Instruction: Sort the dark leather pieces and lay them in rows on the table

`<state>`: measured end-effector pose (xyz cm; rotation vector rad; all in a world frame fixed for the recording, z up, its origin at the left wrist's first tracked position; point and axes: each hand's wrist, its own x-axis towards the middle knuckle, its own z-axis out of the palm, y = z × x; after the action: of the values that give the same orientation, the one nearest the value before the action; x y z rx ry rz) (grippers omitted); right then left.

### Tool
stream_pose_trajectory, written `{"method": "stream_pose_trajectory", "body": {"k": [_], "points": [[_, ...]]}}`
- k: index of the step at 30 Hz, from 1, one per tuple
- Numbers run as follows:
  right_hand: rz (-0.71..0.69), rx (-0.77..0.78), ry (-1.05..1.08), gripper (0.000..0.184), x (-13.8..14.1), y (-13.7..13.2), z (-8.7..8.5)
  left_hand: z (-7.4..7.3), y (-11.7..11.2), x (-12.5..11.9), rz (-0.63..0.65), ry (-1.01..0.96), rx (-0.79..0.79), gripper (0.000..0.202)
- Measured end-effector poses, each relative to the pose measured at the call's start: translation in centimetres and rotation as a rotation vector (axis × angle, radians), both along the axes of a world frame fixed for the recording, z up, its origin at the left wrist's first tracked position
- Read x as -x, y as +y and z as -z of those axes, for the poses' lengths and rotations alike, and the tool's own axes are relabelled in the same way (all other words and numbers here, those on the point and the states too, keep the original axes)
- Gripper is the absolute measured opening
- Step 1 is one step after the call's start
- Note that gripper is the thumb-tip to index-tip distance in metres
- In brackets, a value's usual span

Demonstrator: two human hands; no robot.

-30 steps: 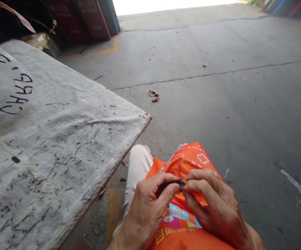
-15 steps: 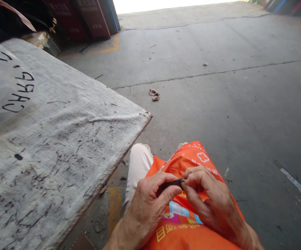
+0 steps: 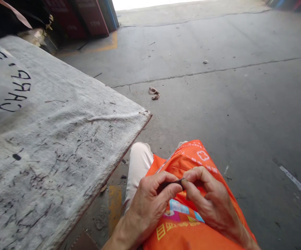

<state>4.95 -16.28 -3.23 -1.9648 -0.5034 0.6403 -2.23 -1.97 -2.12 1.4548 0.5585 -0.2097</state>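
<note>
Pinches a dark piece [image 3: 176,181] in fingers [image 3: 166,176] of left hand [image 3: 149,201] and right hand [image 3: 214,199] near one tabletop corner [image 3: 142,114], with work seemingly begun, unfinished.

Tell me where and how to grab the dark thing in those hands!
Probably pinch the dark thing by its left part, from the left, thumb on the near side, fingers on the far side. It looks narrow; the left hand grips it so, the right hand its right tip.

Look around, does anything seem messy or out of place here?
Yes. Dark bits are strewn over the pale cloth on the left, and a crumpled brown scrap lies on the floor, looking like dropped litter.
</note>
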Motion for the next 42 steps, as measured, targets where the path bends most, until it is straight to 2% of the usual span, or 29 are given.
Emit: {"method": "stream_pose_trajectory", "body": {"k": [6,9,12,15,18,23,29,35,42], "points": [[0.132,-0.146,0.286,0.019,-0.2,0.7,0.0,1.1,0.1,-0.1,-0.067,0.044,0.388,0.025],[0.186,-0.247,0.527,0.027,-0.8,1.2,-0.1,1.5,0.3,-0.1,-0.070,0.053,0.453,0.028],[0.192,-0.316,0.659,0.030,-1.6,1.1,0.0,1.5,0.4,-0.2,-0.105,0.071,0.487,0.029],[0.108,-0.283,0.623,0.033,-2.1,0.7,0.1,1.5,0.3,-0.4,-0.124,0.085,0.488,0.027],[-0.074,-0.134,0.500,0.045,-2.0,0.4,0.0,1.5,0.3,-0.5,-0.112,0.076,0.474,0.028],[-0.245,0.010,0.218,0.042,-1.6,0.6,0.2,1.6,0.1,-0.5,-0.120,0.081,0.470,0.026],[-0.136,0.000,0.230,0.040,-1.3,0.3,1.2,1.7,0.1,-0.3,-0.127,0.120,0.511,0.026],[-0.111,-0.046,0.297,0.044,-1.2,0.0,2.1,2.0,0.2,-0.2,-0.163,0.174,0.499,0.028],[-0.222,-0.062,0.388,0.048,-1.5,0.4,2.1,2.0,0.2,-0.2,-0.144,0.127,0.456,0.025]]}}
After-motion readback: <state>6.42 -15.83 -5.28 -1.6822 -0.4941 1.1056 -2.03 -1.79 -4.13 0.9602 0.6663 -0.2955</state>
